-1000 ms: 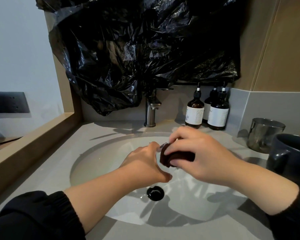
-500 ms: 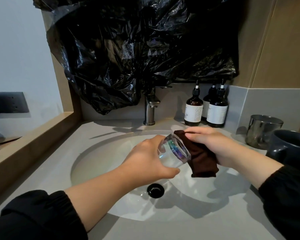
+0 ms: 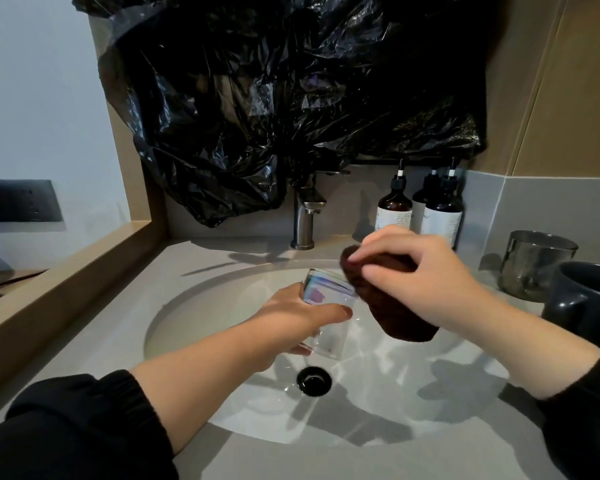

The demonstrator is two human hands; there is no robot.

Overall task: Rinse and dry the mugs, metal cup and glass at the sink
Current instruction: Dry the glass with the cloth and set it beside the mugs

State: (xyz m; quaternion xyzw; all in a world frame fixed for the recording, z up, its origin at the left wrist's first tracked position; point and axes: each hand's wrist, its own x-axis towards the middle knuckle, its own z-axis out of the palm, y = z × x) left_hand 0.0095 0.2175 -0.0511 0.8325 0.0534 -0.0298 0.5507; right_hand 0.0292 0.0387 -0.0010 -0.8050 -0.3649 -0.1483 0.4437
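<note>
Over the sink (image 3: 194,306), the left hand (image 3: 291,317) fingers clamp one glass (image 3: 326,289); the right hand (image 3: 426,278) fingers clamp one brown cloth (image 3: 395,313) at its rim. Right of the sink stand one metal cup (image 3: 534,261), one mug (image 3: 582,299) and three bottles (image 3: 393,209).

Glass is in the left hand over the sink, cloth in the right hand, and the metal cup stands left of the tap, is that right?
Not quite. The head view shows the metal cup right of the tap, beside the mug. The rest is right: the left hand holds the glass over the sink, and the right hand holds the cloth.
</note>
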